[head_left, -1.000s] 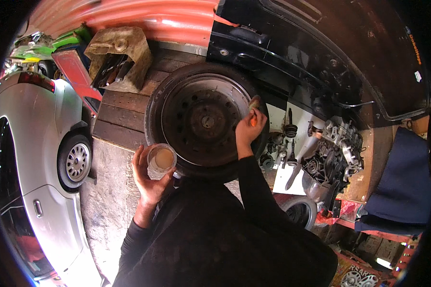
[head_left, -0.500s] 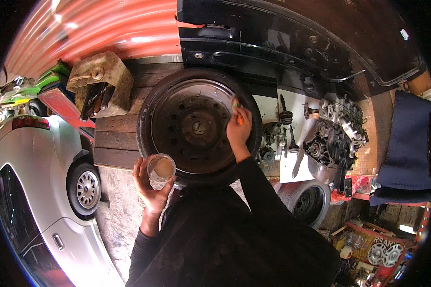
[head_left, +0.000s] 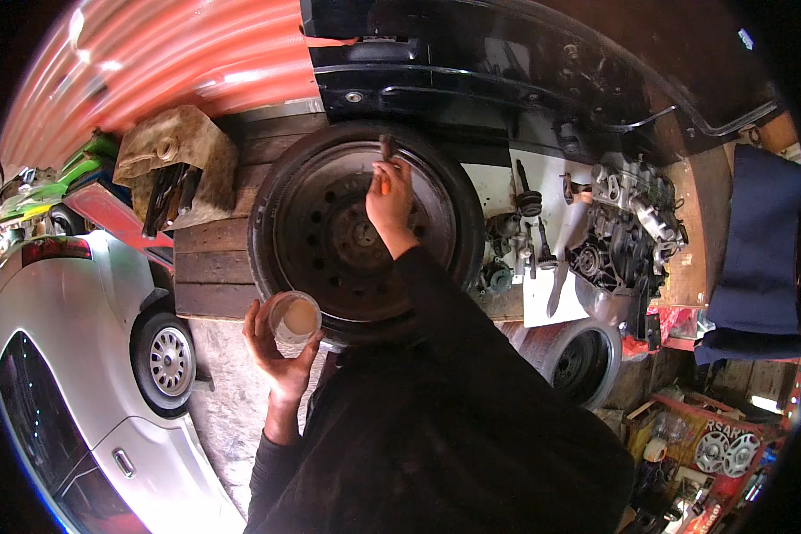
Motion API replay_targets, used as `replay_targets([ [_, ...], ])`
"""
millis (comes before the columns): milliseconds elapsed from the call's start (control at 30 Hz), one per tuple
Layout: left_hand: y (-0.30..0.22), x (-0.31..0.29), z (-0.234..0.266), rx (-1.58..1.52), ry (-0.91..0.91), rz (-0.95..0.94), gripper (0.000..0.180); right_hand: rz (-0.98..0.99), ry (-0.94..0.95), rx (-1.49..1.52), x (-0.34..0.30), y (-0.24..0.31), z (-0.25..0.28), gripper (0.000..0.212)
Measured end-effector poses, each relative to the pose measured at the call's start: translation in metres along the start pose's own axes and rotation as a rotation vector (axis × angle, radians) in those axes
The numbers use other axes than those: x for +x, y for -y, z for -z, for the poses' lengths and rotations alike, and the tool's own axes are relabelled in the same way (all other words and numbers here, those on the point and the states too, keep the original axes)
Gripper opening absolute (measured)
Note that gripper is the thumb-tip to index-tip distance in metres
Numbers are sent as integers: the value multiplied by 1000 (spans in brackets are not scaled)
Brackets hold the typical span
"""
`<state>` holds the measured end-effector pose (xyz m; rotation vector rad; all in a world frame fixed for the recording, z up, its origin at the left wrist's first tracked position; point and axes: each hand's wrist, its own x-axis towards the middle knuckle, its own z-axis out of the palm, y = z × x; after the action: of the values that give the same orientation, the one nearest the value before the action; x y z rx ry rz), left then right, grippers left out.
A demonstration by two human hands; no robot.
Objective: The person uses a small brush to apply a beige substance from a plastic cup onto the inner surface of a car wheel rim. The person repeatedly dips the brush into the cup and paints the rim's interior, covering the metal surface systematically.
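Note:
A wheel with its tire (head_left: 265,222) lies flat on a wooden bench, its dark, dirty steel rim (head_left: 343,285) facing up. My right hand (head_left: 390,203) is closed around a brush (head_left: 386,149) with an orange handle; its dark tip meets the far inner edge where rim and tire join. Beside the wheel's near left edge, my left hand (head_left: 280,356) grips a clear plastic cup (head_left: 295,318) with cloudy, tan liquid in it. The cup is held with its mouth upward, thumb on one side and fingers on the other.
A stained box (head_left: 165,151) of dark tools stands on the bench planks (head_left: 212,264) at left. Engine parts (head_left: 627,240) and a shaft (head_left: 529,200) lie on a white board at right. Another tire (head_left: 587,365) sits below. A silver car (head_left: 89,347) is parked at left.
My right hand has swept the brush leftward and away from me along the rim, from its right side to the far side. The left hand with the cup has barely moved.

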<state>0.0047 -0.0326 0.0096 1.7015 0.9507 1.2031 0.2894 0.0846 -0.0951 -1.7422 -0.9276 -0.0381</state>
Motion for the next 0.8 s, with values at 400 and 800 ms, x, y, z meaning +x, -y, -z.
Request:
replay_targets([
  [400,13,-2,-13,-45,36,15,99,-67,210,-218,-13,-43,168,20],
  [800,5,7,-24,-64,65,-40,98,100,749,-542,61,0,205,23],
])
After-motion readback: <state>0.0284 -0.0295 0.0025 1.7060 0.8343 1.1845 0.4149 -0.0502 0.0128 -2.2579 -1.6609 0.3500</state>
